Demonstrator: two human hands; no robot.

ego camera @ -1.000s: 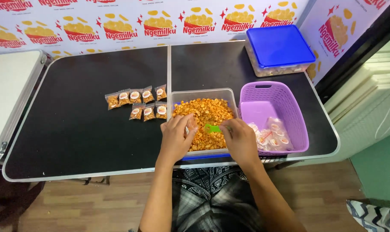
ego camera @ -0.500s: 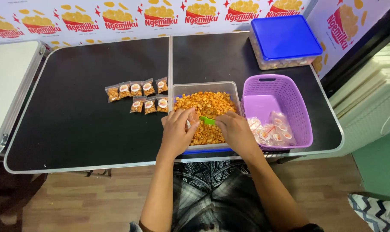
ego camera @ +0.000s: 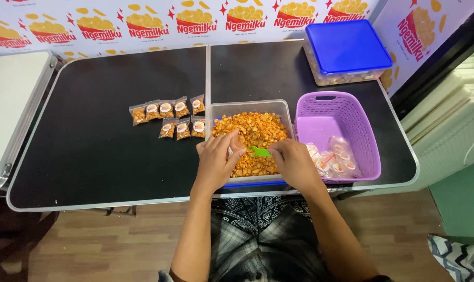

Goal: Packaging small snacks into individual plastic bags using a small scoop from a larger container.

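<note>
Right hand [ego camera: 294,163] pinches the handle of a small green scoop [ego camera: 259,152], its bowl pointing toward the left hand [ego camera: 216,161], which is curled around a little clear bag [ego camera: 229,152] that is mostly hidden by the fingers. Both hands hover over a clear tub [ego camera: 218,109] of orange snack pieces [ego camera: 255,130] at the near edge of a black table [ego camera: 91,151]. The bag looks thin, light and floppy, likely slippery, so it seems best held at its open rim; the scoop looks stiff and light. Filled small bags [ego camera: 169,117] lie in two rows left of the tub. A purple basket [ego camera: 346,112] with empty bags stands just right.
</note>
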